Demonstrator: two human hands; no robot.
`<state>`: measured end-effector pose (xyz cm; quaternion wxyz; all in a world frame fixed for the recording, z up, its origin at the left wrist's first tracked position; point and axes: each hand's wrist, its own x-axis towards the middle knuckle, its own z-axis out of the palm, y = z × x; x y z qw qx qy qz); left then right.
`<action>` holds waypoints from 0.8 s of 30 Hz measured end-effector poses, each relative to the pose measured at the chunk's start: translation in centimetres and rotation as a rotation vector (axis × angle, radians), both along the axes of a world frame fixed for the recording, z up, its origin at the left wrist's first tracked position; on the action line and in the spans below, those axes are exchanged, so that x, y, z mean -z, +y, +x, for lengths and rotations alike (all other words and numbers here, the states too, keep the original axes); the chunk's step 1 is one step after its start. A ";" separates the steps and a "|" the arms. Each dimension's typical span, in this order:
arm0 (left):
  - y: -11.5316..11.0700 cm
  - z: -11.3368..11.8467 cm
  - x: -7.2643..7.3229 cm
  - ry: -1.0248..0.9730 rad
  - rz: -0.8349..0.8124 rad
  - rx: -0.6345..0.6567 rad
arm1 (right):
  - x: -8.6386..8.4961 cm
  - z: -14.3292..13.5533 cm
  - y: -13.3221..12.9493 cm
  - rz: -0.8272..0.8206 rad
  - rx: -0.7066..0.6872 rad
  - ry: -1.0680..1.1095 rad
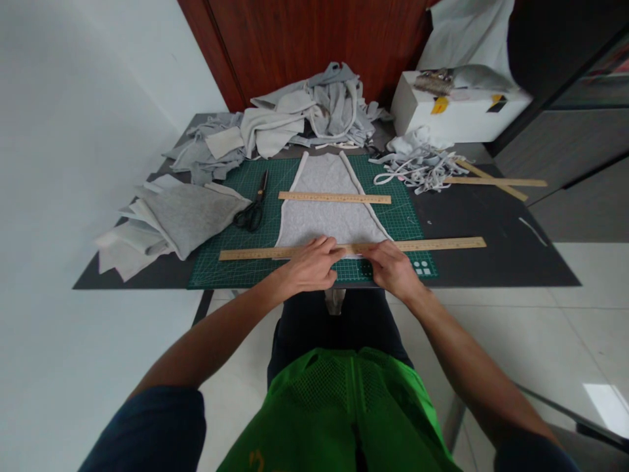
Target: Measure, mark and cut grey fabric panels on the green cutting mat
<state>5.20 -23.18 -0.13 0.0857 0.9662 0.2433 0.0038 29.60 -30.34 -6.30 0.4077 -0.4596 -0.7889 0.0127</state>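
Observation:
A light grey fabric piece [324, 223], wide at the near end and narrower at the far end, lies on a green cutting mat [226, 275]. A long wooden ruler [432, 244] crosses its near edge. My left hand [314, 262] rests on this ruler with its fingers laid out, pressing down. My right hand [392, 267] is closed at the ruler's near side, by the fabric edge; what its fingertips hold is too small to make out. A shorter wooden ruler [334, 197] lies across the fabric's middle. Black-handled scissors [251, 213] lie left of the fabric.
Folded grey fabric pieces [191, 213] lie at the left, and a heap of grey cloth [304, 111] is at the back. Fabric strips [422, 164] are piled at right beside crossed wooden sticks [511, 182]. A white box [462, 118] stands at the back right of the dark table [491, 262].

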 end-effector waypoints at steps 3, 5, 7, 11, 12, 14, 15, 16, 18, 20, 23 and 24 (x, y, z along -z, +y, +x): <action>0.1 0.5 0.2 -0.035 -0.021 0.027 | 0.0 0.3 0.0 -0.009 -0.008 0.006; 0.1 0.9 0.3 -0.050 -0.032 0.043 | 0.0 1.2 -0.3 0.000 0.004 0.012; 0.0 1.2 0.4 -0.056 -0.033 0.041 | 0.0 2.2 -0.5 0.012 0.026 0.020; -0.3 1.7 0.7 -0.075 -0.016 0.037 | 0.1 2.4 -0.6 0.025 0.031 0.023; -0.5 1.7 0.8 -0.075 -0.009 0.034 | 0.1 2.2 -0.5 0.023 0.030 0.021; -0.7 1.9 0.9 -0.067 0.003 0.011 | 0.1 2.2 -0.5 0.018 0.030 0.020; -0.8 2.0 0.9 -0.061 0.005 -0.006 | 0.1 2.4 -0.5 0.016 0.032 0.021; -0.8 2.1 0.9 -0.057 0.004 -0.020 | 0.2 2.7 -0.6 0.015 0.035 0.022; -0.9 2.5 0.9 -0.059 -0.008 -0.029 | 0.1 3.6 -0.8 0.017 0.050 0.025; -1.0 2.9 0.8 -0.076 -0.027 -0.005 | 0.1 4.2 -1.0 0.022 0.073 0.028; -1.0 3.5 0.9 -0.107 -0.051 0.035 | -0.1 4.1 -1.0 0.027 0.065 0.017; -1.0 3.7 0.9 -0.112 -0.055 0.039 | -0.1 4.0 -0.9 0.022 0.051 0.013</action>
